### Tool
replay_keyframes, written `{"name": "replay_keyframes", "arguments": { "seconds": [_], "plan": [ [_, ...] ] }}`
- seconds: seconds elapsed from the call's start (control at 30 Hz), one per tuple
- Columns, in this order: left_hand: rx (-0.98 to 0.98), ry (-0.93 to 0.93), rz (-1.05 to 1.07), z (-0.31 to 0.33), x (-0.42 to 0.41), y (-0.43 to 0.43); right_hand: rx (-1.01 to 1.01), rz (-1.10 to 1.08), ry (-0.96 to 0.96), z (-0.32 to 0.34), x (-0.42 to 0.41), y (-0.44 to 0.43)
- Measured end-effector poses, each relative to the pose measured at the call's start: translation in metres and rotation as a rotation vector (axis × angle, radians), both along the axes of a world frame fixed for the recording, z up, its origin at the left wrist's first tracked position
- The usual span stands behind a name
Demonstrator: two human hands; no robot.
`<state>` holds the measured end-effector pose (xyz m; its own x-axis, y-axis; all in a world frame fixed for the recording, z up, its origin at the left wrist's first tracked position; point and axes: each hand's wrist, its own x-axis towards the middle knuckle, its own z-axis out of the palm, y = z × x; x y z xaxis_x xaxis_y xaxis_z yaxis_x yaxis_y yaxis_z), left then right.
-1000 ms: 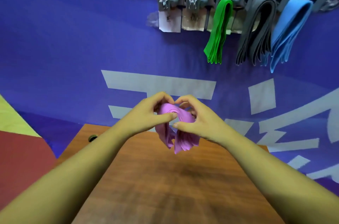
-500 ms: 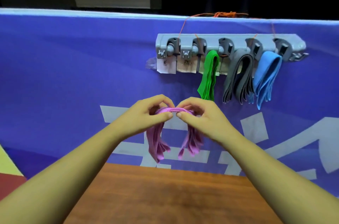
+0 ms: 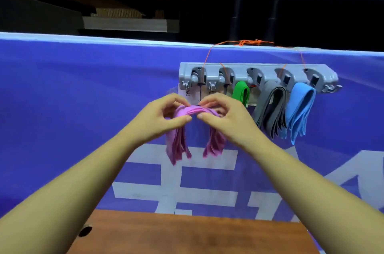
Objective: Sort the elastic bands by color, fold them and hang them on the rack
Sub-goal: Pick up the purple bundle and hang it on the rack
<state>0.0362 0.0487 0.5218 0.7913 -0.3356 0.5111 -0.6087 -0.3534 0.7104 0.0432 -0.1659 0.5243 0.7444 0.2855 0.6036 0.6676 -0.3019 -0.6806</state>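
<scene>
A folded bundle of pink elastic bands (image 3: 178, 145) hangs in two drooping ends from between my hands. My left hand (image 3: 164, 116) pinches its top on the left and my right hand (image 3: 224, 118) pinches it on the right, thumbs nearly touching. Both hands are just below the left hooks of the grey rack (image 3: 257, 76) on the blue banner. On the rack hang green bands (image 3: 241, 92), grey bands (image 3: 272, 112) and blue bands (image 3: 299, 108). My right hand hides the lower part of the green bands.
The brown wooden table (image 3: 187, 235) lies below my arms, with a dark hole near its left edge. The blue banner wall (image 3: 72, 108) stands behind it. Orange string (image 3: 249, 42) ties the rack to the banner's top. Dark railings run behind.
Both hands have lifted the pink bundle from above the table up to the rack's left hooks. The bundle now spreads into two hanging ends.
</scene>
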Motion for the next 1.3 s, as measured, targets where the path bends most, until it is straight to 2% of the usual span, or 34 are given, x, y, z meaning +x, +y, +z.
{"name": "replay_keyframes", "arguments": {
  "seconds": [0.3, 0.57, 0.77, 0.97, 1.1, 1.2, 1.3],
  "plan": [
    [-0.188, -0.119, 0.073, 0.039, 0.045, 0.017, 0.063, -0.222, -0.173, 0.035, 0.037, 0.046],
    [-0.178, -0.114, 0.056, 0.027, 0.080, 0.020, -0.019, -0.384, -0.276, 0.017, 0.059, 0.063],
    [-0.158, -0.148, 0.037, 0.008, 0.091, 0.020, -0.031, -0.437, -0.260, 0.003, 0.058, 0.066],
    [-0.132, -0.321, 0.068, 0.003, 0.088, 0.019, 0.018, -0.480, -0.292, -0.008, 0.056, 0.066],
    [-0.083, -0.420, 0.156, -0.002, 0.086, 0.016, 0.063, -0.454, -0.208, -0.010, 0.058, 0.066],
    [-0.141, -0.371, 0.070, -0.005, 0.084, 0.015, 0.085, -0.379, -0.167, -0.010, 0.056, 0.065],
    [-0.179, -0.366, 0.085, -0.002, 0.079, 0.011, 0.096, -0.373, -0.171, -0.011, 0.057, 0.065]
  ]
}}
